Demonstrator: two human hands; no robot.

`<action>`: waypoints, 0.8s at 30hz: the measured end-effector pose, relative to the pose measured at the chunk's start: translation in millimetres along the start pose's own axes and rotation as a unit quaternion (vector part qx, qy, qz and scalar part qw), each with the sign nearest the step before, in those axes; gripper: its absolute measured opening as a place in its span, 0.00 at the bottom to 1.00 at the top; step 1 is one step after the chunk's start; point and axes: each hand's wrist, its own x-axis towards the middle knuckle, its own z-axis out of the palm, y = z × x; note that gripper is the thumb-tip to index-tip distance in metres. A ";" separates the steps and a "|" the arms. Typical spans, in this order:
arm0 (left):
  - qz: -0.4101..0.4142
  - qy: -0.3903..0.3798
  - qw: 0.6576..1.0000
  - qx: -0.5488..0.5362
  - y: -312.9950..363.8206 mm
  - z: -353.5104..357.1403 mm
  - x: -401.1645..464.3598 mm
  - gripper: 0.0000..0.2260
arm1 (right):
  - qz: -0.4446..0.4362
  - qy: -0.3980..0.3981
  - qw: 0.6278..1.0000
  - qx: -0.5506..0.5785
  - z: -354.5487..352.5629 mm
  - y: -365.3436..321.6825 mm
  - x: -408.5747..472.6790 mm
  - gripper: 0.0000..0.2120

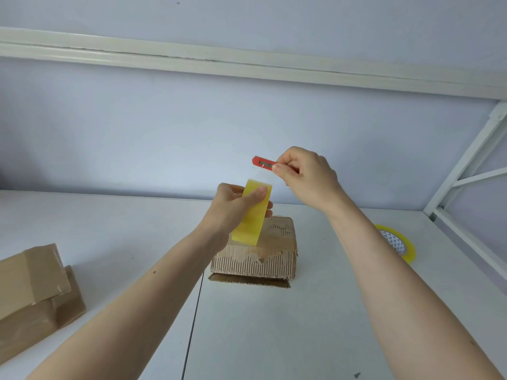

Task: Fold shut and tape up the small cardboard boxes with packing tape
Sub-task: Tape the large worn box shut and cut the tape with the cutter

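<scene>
Both hands are up in the air over the white surface right now. The left hand has its grip wrapped around a yellow tape roll, seen edge-on, so it looks like a tall yellow band tilted with its top leaning to the right and away. A clear strip of tape runs from the top of the roll up toward the right hand, which is pinching a small red cutter between thumb and fingers. The cutter lies roughly level, its long axis left to right, with the free end pointing left and the metal slot showing. Right below the hands sits a small cardboard box on the surface, its top flaps look folded down, the paper skin is torn off the near side so the ridges show, and one flap sticks out flat at the bottom front. Off to the right on the surface lies a second tape roll, well apart from the box. At the left edge there's a stack of brown boxes.
</scene>
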 end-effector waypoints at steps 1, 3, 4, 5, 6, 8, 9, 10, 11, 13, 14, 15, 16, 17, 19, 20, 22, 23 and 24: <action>-0.008 0.009 1.000 -0.010 0.9 0.0 0.8 0.27 | 0.014 -0.004 1.000 -0.002 0.2 -1.2 3.7 0.07; -0.015 0.021 0.999 -0.019 1.0 0.0 -0.6 0.25 | 0.031 -0.049 0.998 0.010 0.1 -1.5 7.2 0.07; -0.013 0.026 0.999 -0.014 1.4 -0.8 -2.0 0.25 | 0.031 -0.073 0.996 0.029 -0.3 -2.7 8.1 0.07; -0.012 0.028 1.000 -0.008 1.1 -1.9 -3.7 0.24 | 0.025 -0.087 0.995 0.036 -0.2 -3.1 8.3 0.09; -0.015 0.026 1.000 -0.004 1.6 -3.2 -5.1 0.23 | 0.014 -0.088 0.996 0.023 0.1 -3.6 9.0 0.10; -0.024 0.006 1.000 -0.007 3.1 -4.8 -8.3 0.23 | 0.004 -0.067 0.998 -0.020 1.8 -4.5 12.0 0.12; -0.030 -0.005 0.999 -0.012 4.9 -5.7 -9.8 0.23 | 0.005 -0.055 0.998 -0.037 2.5 -5.4 14.0 0.13; -0.036 -0.012 0.999 -0.018 8.4 -6.5 -12.9 0.22 | 0.007 -0.047 0.998 -0.048 2.8 -7.0 15.8 0.13; -0.043 -0.019 0.999 -0.023 11.4 -7.6 -16.2 0.19 | 0.008 -0.038 0.998 -0.051 3.4 -7.8 17.7 0.14; -0.064 -0.029 0.997 -0.022 14.5 -9.3 -23.9 0.15 | 0.014 -0.016 0.999 -0.038 3.1 -9.3 21.9 0.15; -0.077 -0.033 0.996 -0.023 14.6 -10.2 -28.9 0.16 | 0.016 -0.011 0.999 -0.033 2.7 -9.5 23.5 0.14; -0.088 -0.040 0.995 -0.031 13.9 -11.8 -33.2 0.17 | 0.016 -0.015 0.999 -0.035 3.7 -8.8 24.7 0.14; -0.098 -0.049 0.993 -0.044 12.7 -12.6 -37.5 0.17 | 0.016 -0.027 0.999 -0.045 5.7 -7.8 24.6 0.14; -0.108 -0.056 0.991 -0.059 11.1 -13.4 -40.8 0.17 | 0.016 -0.044 0.997 -0.058 8.8 -5.7 25.0 0.14; -0.132 -0.060 0.986 -0.085 5.5 -17.6 -46.1 0.18 | 0.017 -0.078 0.994 -0.081 17.0 -1.5 25.1 0.17; -0.140 -0.059 0.985 -0.082 2.9 -19.0 -48.4 0.17 | 0.019 -0.085 0.993 -0.081 20.2 0.4 25.0 0.17; -0.156 -0.074 0.984 -0.047 -3.6 -21.5 -52.9 0.12 | 0.036 -0.069 0.995 -0.054 24.6 3.2 27.9 0.18; -0.168 -0.085 0.981 -0.039 -7.2 -21.5 -57.5 0.10 | 0.044 -0.058 0.997 -0.041 26.5 3.8 30.1 0.18; -0.182 -0.088 0.978 -0.047 -10.7 -21.8 -61.8 0.09 | 0.045 -0.058 0.997 -0.040 29.5 3.1 32.0 0.18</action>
